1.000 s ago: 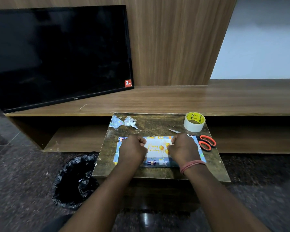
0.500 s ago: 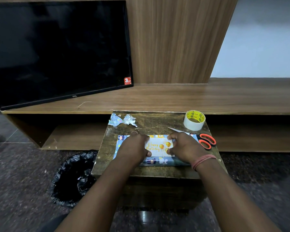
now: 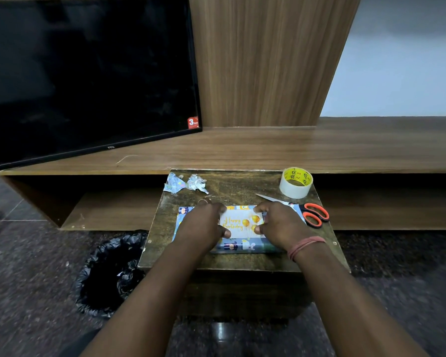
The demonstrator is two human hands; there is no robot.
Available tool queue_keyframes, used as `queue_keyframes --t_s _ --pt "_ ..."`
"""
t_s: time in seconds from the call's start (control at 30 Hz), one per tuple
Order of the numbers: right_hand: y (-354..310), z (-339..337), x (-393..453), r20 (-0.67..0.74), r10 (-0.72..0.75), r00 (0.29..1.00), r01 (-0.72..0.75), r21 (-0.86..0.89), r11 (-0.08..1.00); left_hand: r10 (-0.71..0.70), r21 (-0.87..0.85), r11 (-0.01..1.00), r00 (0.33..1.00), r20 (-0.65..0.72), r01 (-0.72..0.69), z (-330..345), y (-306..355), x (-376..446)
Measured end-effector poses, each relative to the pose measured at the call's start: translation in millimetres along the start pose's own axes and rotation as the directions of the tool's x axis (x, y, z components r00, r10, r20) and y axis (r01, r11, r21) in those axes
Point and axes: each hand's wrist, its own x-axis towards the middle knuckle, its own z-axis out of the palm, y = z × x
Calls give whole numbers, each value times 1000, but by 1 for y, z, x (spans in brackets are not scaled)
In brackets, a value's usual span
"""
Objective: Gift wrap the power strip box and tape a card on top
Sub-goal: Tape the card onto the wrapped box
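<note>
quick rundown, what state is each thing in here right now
power strip box: wrapped in blue patterned paper, lying flat on the small table
birthday card: face up on the box
left hand: holds the card's left edge
right hand: holds the card's right edge
tape roll: standing flat, untouched
scissors: closed, lying beside the box
paper scraps: crumpled
television: off

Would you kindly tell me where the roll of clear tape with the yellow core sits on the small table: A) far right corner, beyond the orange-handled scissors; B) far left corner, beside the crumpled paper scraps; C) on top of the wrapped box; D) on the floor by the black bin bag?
A: the roll of clear tape with the yellow core stands at the small table's far right corner, just beyond the orange-handled scissors.
</note>
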Motion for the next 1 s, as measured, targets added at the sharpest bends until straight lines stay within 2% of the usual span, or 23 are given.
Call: queue_keyframes --t_s 0.1,0.2,0.4,0.47,0.53,0.57,0.67,0.83,0.93,1.0 --pt "2 -3 3 57 -8 998 6 41 999 2 -19 1000 1000 17 -1 -2 -1 2" --pt "7 -9 8 83 9 996 -25 190 982 -26 -107 994 1000 1 26 -5 -4 6" --pt "13 -31 23 -119 56 991 -29 219 975 -46 -148 989 987 -156 23 -9 -5 12" --pt "15 -40 31 -251 105 962 -59 184 981 -36 -166 986 982 -188 4 -8 -3 14" --pt "21 -43 43 -405 131 905 -92 114 989 -5 -189 981 977 -212 -36 -8 2 17" --pt "24 -41 47 -435 141 889 -120 77 990 12 -206 977 974 -224 -60 -7 5 18" --pt "32 -31 62 -399 141 906 -156 -5 988 30 -254 962 964 -263 -99 -6 12 24" --pt "31 -31 70 -397 175 901 -177 32 984 23 -349 928 955 -295 -130 -1 22 28" --pt "31 -37 68 -437 217 873 -179 128 976 38 -367 919 960 -278 -143 2 26 29" --pt "27 -40 69 -472 209 857 -107 233 966 21 -423 895 962 -272 -139 1 26 28"
